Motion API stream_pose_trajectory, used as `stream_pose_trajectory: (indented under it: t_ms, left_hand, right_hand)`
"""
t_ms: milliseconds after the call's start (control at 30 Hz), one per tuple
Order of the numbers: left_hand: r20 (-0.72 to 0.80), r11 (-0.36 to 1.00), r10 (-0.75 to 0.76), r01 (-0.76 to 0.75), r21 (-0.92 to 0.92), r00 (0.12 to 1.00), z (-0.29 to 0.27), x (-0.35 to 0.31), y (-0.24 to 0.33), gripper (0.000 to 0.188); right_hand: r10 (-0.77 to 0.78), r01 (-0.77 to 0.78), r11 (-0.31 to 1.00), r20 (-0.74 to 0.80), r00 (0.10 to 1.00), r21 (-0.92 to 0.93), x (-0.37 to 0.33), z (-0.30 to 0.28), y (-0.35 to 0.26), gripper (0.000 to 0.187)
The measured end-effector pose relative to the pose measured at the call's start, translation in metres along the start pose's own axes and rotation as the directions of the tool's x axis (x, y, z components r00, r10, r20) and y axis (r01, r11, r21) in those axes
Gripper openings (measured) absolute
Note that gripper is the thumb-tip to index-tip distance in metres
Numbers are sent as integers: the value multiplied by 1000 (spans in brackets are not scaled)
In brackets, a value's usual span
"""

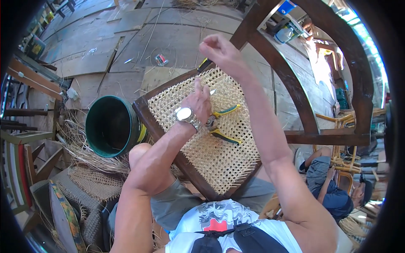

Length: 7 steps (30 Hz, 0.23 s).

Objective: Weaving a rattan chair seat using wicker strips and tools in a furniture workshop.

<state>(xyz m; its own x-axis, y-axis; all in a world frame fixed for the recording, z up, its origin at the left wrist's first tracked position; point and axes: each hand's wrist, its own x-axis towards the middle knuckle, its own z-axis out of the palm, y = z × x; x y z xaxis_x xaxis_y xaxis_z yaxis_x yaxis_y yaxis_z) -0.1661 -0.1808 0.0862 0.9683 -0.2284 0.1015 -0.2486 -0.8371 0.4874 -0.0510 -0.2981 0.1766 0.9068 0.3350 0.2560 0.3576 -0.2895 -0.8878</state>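
A woven cane seat (228, 160) in a dark wooden chair frame lies across my lap. My left hand (197, 104), with a watch on its wrist, rests on the weave, index finger stretched out and the other fingers partly hidden. Beside its thumb, a small pale pointed piece (212, 92) shows. My right hand (221, 52) is raised above the seat's far edge, its fingers curled together; anything in them is too small to make out. Hand shears (217, 122) with yellow and black handles lie on the cane, beside my left hand. A yellow-and-black handle (204, 64) sits at the far rim.
The dark curved chair back (295, 84) rises at the right. A green bucket (110, 126) stands left of the seat, with loose cane strips (90, 154) around it. A small colourful packet (160, 60) lies on the plank floor. Another person (333, 189) sits at the right.
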Motion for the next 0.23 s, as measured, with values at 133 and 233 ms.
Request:
stream_pose_trajectory:
  t_ms: [133,233]
  left_hand:
    - [6,999,-8,8,38,1000,5,8,-8,42]
    - [86,999,-27,23,49,996,0,11,-3,44]
  right_hand:
    - [108,-134,988,266,958,82,-38,12,24,46]
    - [109,-112,994,145,983,16,-37,29,43,42]
